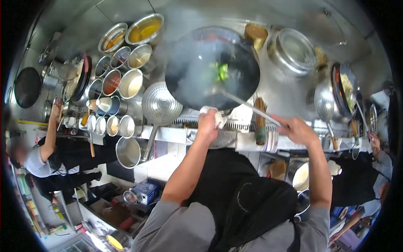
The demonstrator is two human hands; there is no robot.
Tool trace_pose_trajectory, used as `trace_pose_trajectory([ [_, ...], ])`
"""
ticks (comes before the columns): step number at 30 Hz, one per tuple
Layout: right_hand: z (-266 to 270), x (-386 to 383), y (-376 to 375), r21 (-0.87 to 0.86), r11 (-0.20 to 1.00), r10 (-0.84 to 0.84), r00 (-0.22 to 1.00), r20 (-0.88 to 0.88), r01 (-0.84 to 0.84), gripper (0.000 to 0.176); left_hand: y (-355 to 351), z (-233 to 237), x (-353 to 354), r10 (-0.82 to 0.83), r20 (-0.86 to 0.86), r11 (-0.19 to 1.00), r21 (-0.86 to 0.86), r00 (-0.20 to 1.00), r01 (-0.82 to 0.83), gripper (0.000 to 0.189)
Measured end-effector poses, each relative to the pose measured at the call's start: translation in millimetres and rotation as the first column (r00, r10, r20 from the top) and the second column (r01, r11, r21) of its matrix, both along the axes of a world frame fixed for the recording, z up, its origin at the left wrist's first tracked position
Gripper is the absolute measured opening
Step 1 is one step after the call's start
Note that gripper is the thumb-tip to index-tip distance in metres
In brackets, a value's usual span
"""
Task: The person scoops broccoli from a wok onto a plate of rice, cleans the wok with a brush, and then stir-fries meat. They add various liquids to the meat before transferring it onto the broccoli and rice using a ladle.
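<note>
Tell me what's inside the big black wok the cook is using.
Inside the wok are green vegetable pieces, with a ladle's head near them. Steam veils much of the left side; what lies beneath is unclear.

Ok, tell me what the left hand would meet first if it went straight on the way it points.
Most likely the near side of the dark wok, just beyond the white cloth in the left hand; the exact gap is hard to judge from above.
</note>
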State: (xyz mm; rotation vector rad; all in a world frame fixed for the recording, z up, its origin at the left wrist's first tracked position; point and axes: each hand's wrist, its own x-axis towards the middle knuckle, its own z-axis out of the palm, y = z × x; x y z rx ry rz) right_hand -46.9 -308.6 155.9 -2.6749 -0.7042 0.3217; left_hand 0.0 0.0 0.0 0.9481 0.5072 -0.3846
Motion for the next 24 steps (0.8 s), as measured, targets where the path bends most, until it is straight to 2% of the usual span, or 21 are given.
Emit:
trace_pose_trajectory([
  [1,-6.0,9.6,19.2,0.079,0.986,-0.141,0.986,-0.093,0.149,0.049,8.2,-2.0,-3.4,-0.064,-0.001,0.995,0.083,0.998,0.063,0.023],
  [2,-5.9,14.4,29.9,0.137,0.946,-0.265,0.946,-0.187,0.293,0.049,12.8,-2.5,-19.1,-0.024,0.121,0.99,0.14,0.992,0.007,0.023],
  [3,-13.5,-16.2,-11.3,0.062,0.954,-0.272,0.934,-0.232,0.294,0.049,-33.3,-44.9,-78.0,0.007,0.067,1.0,0.027,0.998,-0.009,0.027],
  [5,-5.0,-16.2,-13.5,0.171,0.947,-0.247,0.957,-0.151,0.272,0.05,-6.6,-62.0,-109.1,-0.037,0.024,0.995,0.089,0.999,0.035,0.033],
  [6,7.0,-20.0,-19.1,0.123,0.948,-0.263,0.94,-0.219,0.294,0.049,1.7,-51.6,-116.9,-0.024,0.076,0.992,0.128,0.997,0.014,0.034],
  [7,25.7,-22.4,-25.1,0.066,0.971,-0.209,0.951,-0.229,0.229,0.048,1.7,-27.8,-122.6,-0.013,0.118,0.988,0.153,0.993,-0.005,0.035],
  [8,47.3,-27.8,-30.4,0.028,0.977,-0.189,0.922,-0.337,0.21,0.047,3.7,26.4,-109.0,-0.032,-0.216,0.992,0.109,0.976,0.057,0.035],
  [9,62.2,-23.3,-33.1,-0.008,0.983,-0.168,0.893,-0.419,0.181,0.046,1.8,48.9,-92.7,0.001,-0.192,0.999,0.051,0.981,0.009,0.031],
  [11,54.8,-5.7,-19.7,-0.005,0.989,-0.141,0.918,-0.371,0.15,0.047,-1.7,76.0,-49.4,0.029,-0.109,0.999,-0.011,0.994,-0.031,0.027],
  [13,26.8,6.2,-10.2,-0.009,0.993,-0.118,0.946,-0.303,0.121,0.048,-2.8,18.7,-15.7,0.007,0.007,0.999,-0.04,1.0,-0.007,0.026],
  [15,-35.8,23.3,-2.3,-0.016,0.991,-0.13,0.991,-0.037,0.13,0.051,-11.3,-17.2,-40.2,-0.026,0.038,0.995,0.093,0.999,0.022,0.027],
  [16,-52.4,20.9,1.4,0.068,0.988,-0.142,0.989,0.047,0.139,0.052,-16.0,-20.9,-62.5,0.044,0.072,0.999,0.01,0.996,-0.045,0.03],
  [17,-61.0,9.9,3.6,0.151,0.979,-0.158,0.979,0.13,0.138,0.053,-11.6,-38.2,-81.3,0.017,0.023,1.0,0.005,1.0,-0.017,0.033],
  [18,-61.9,-3.2,3.8,0.22,0.959,-0.204,0.975,0.092,0.18,0.053,-2.8,-60.9,-97.0,-0.035,0.06,0.999,0.009,0.998,0.035,0.033],
  [19,-62.1,-16.5,2.9,0.281,0.935,-0.24,0.97,0.048,0.218,0.053,-1.9,-58.4,-107.4,-0.019,0.044,0.999,0.034,0.999,0.018,0.033],
  [21,-43.0,-41.5,6.9,0.362,0.91,-0.252,0.964,0.09,0.204,0.054,-7.2,-9.0,-99.0,0.008,0.057,1.0,-0.003,0.998,-0.007,0.03],
  [22,-30.7,-50.9,9.6,0.347,0.917,-0.237,0.969,0.074,0.198,0.054,-10.6,0.9,-82.0,0.06,-0.014,0.998,-0.003,0.998,-0.06,0.028],
  [23,-17.7,-60.1,12.9,0.353,0.893,-0.295,0.956,-0.013,0.28,0.053,-13.3,5.8,-54.7,0.11,-0.089,0.994,0.001,0.99,-0.111,0.027],
  [24,-10.2,-66.9,15.5,0.351,0.863,-0.355,0.931,-0.088,0.363,0.052,-14.0,2.3,-24.8,0.118,-0.047,0.992,-0.031,0.992,-0.12,0.025],
])
